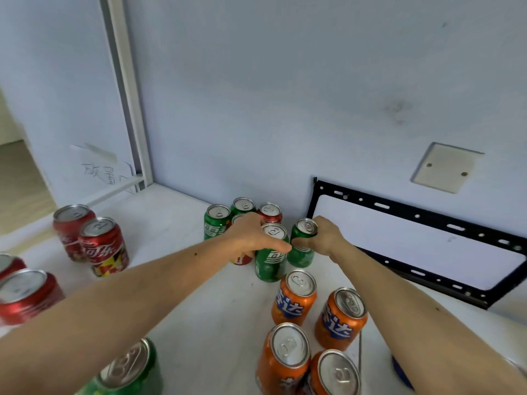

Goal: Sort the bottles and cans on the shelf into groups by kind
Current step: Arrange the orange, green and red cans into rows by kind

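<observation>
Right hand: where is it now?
Head view, centre-right: the right hand grips a green can near the back wall, just left of the black bracket.

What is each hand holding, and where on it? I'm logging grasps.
The right hand grips a green can round its upper side, just under the rim. The left hand covers a red can; its hold cannot be told.

Shelf (182,280): four cans (94,243) stood at left. Six cans (251,223) clustered at rear centre. Four cans (319,323) stood before them, at right.
</observation>
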### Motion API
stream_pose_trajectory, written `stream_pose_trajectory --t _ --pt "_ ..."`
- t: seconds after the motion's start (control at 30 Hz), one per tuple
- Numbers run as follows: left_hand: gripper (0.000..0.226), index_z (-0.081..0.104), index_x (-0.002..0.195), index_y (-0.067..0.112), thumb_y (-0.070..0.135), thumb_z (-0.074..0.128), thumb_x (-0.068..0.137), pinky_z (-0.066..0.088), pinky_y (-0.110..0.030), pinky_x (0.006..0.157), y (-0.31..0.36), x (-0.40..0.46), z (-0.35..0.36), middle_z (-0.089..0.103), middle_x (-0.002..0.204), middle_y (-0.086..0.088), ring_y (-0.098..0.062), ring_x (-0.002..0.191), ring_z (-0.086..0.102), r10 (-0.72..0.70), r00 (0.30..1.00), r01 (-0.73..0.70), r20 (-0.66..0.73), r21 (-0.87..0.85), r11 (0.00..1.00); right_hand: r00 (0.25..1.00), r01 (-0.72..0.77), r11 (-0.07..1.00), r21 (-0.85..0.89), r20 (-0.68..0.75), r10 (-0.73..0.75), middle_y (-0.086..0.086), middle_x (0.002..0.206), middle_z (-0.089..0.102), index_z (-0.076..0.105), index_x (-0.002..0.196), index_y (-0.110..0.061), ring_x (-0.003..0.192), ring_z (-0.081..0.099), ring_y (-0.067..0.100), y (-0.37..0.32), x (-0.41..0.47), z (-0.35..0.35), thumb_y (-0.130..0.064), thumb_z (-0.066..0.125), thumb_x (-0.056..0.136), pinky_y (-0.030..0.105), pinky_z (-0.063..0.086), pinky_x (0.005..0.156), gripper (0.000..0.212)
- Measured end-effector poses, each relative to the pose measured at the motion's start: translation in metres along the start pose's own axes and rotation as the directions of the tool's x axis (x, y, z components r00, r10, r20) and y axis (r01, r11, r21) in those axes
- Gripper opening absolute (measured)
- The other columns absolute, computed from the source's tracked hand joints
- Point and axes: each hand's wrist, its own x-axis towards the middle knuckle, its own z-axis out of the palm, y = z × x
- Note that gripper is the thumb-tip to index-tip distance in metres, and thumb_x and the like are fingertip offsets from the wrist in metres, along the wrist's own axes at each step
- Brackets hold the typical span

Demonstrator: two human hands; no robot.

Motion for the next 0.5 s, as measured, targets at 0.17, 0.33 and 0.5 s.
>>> stream_pose_trajectory --t 0.17,0.33,0.5 --pt "0.076 0.063 0.106 0.014 0.046 0.092 0.043 0.059 -0.037 0.075 0.007 -0.010 -0.016 0.072 0.101 -0.003 -0.019 0.091 0.068 -0.002 1.000 0.002 -0.021 -0.023 1.000 1.000 0.002 0.998 -0.061 0.024 -0.001 0.009 0.103 0.065 0.060 0.108 -0.011 0.094 0.061 0.025 -0.003 -0.010 -0.017 -0.036 0.085 0.066 0.032 0.052 0.066 0.055" --pt "0.068 0.063 0.110 0.011 0.038 0.092 0.054 0.061 -0.038 0.074 0.009 -0.026 -0.039 0.071 0.106 -0.004 -0.019 0.093 0.067 0.026 0.999 -0.026 -0.019 0.000 1.000 0.996 0.064 0.988 -0.143 0.075 -0.053 0.012 0.095 0.068 0.066 0.099 -0.008 0.087 0.065 0.026 -0.029 -0.027 -0.033 -0.043 0.084 0.063 0.034 0.055 0.067 0.053" --pt "0.077 0.053 0.128 0.016 0.027 0.090 0.062 0.058 -0.041 0.081 -0.002 -0.050 -0.069 0.061 0.113 -0.001 -0.022 0.103 0.060 0.025 0.999 -0.025 -0.020 -0.021 0.999 0.992 0.079 0.987 -0.141 0.111 -0.064 0.011 0.088 0.067 0.067 0.089 -0.006 0.081 0.065 0.025 -0.071 -0.056 -0.025 -0.036 0.083 0.071 0.039 0.057 0.070 0.038"
